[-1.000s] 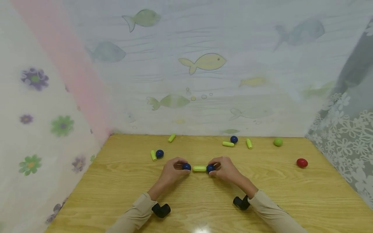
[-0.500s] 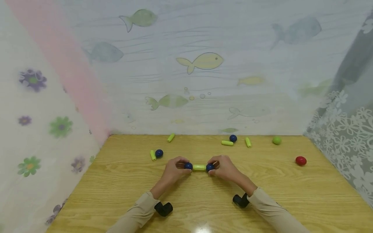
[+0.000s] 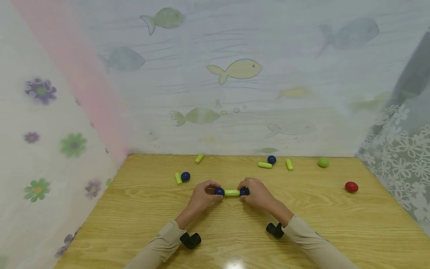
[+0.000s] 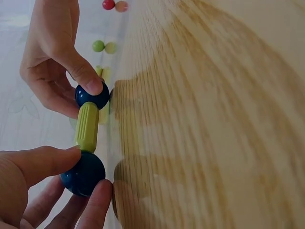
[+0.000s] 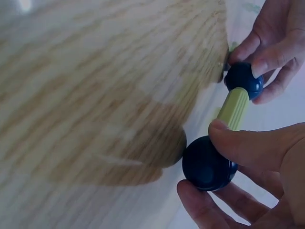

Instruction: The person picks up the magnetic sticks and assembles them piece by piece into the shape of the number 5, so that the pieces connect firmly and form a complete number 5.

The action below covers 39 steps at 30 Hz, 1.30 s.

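Observation:
My left hand [image 3: 201,196] pinches a dark blue ball [image 4: 83,174] between thumb and fingers. Another dark blue ball [image 5: 208,163] is pinched by my right hand [image 3: 258,194]. A yellow-green ribbed rod [image 3: 231,192] spans the two balls, each end meeting one of them. Together they form a dumbbell shape low over the table, in line from left to right. How deep the rod ends sit in the balls is hidden.
On the wooden table [image 3: 134,216], a green rod [image 3: 178,178] lies beside a blue ball [image 3: 185,176]. Farther back are another blue ball [image 3: 271,160], several green rods, and a green ball [image 3: 323,162]. A red ball [image 3: 351,187] is at right. A patterned wall [image 3: 242,130] borders the back.
My left hand has brought its ball rightward against the rod's left end, closing the gap seen a second ago. The right hand keeps hold of its ball. The camera view has shifted slightly.

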Each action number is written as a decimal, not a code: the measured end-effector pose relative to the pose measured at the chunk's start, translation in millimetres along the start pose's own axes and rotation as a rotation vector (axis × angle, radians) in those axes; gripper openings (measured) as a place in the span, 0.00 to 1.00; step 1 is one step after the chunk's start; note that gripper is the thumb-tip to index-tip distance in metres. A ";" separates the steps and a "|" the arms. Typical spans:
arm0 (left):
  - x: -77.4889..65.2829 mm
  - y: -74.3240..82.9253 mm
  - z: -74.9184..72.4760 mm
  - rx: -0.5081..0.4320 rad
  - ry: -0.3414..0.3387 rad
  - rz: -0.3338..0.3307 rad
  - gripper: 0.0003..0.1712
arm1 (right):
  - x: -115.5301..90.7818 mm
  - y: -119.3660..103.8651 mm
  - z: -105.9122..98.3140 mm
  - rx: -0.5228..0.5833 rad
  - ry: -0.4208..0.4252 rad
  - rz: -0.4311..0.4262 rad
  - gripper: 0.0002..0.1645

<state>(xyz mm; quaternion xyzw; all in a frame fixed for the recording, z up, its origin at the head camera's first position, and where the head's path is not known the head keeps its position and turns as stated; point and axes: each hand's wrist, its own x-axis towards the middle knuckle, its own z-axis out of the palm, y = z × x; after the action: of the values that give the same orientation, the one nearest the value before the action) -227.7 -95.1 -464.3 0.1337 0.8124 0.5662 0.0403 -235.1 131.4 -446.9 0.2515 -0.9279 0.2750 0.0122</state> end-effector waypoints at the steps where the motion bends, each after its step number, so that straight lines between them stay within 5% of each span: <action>1: 0.1 -0.1 -0.1 -0.004 -0.001 -0.002 0.16 | 0.5 -0.2 -0.3 0.000 -0.003 -0.005 0.13; 12: -5.2 -4.4 -11.2 -0.051 -0.027 0.033 0.21 | 1.2 0.5 -3.2 -0.006 -0.008 -0.006 0.13; 19: -7.6 -6.3 -29.1 -0.037 0.023 -0.010 0.18 | 1.9 0.1 -2.8 0.000 -0.018 -0.011 0.12; 28: 7.7 -0.4 -58.2 -0.040 0.078 -0.044 0.18 | 2.5 0.2 -2.9 0.010 -0.020 0.007 0.12; 39: 3.6 -10.8 -105.9 -0.130 0.133 -0.087 0.21 | 1.0 4.0 -2.6 0.018 -0.003 0.019 0.12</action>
<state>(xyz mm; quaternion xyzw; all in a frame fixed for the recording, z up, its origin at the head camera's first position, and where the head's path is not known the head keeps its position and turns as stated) -255.9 -194.0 -436.3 0.0576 0.7799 0.6229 0.0195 -238.2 135.1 -446.5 0.2431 -0.9278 0.2830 0.0058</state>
